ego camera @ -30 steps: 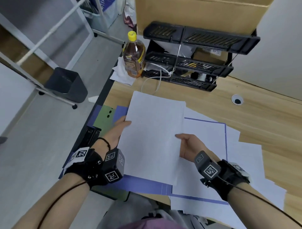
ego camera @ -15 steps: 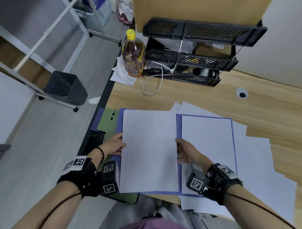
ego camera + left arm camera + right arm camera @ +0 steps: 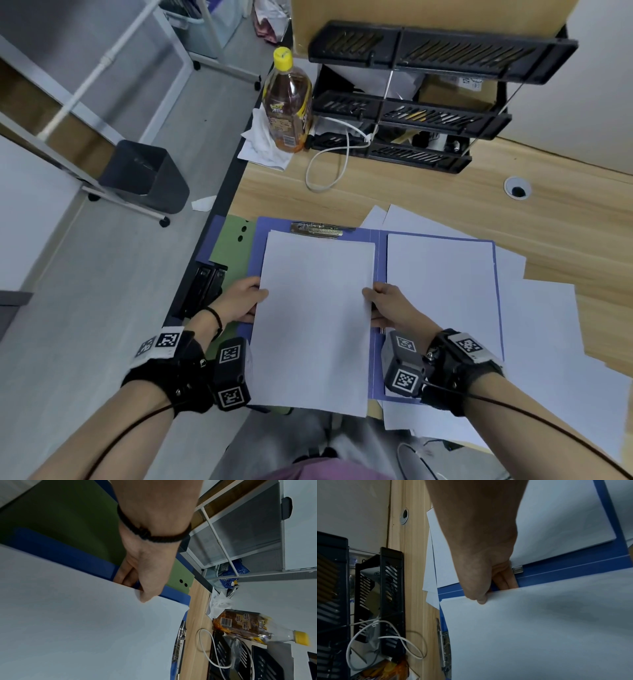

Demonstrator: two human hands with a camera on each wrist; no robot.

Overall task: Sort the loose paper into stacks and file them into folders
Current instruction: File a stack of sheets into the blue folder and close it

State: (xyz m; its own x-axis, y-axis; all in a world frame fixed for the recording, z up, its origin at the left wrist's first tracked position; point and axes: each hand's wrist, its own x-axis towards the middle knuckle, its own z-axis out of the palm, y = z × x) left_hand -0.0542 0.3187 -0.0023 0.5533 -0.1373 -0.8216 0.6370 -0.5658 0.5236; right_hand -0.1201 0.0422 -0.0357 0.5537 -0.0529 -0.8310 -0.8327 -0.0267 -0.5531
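A stack of white paper (image 3: 315, 318) lies over the left half of an open blue folder (image 3: 378, 260), its top edge just below the metal clip (image 3: 317, 229). My left hand (image 3: 245, 301) pinches the stack's left edge (image 3: 142, 595), thumb on top and fingers underneath. At the stack's right edge my right hand (image 3: 387, 305) grips it the same way (image 3: 479, 597). More white sheets (image 3: 442, 301) rest on the folder's right half. Loose sheets (image 3: 555, 342) spread over the wooden desk to the right.
A green folder (image 3: 229, 246) and another blue one lie under the open folder at the desk's left edge, beside a black stapler (image 3: 202, 287). At the back stand a tea bottle (image 3: 287, 106), a tissue, a white cable (image 3: 329, 164) and a black tray rack (image 3: 411, 99).
The stack has come down and toward me from a tilted hold above the desk onto the folder's left half. The metal clip now shows above the paper's top edge.
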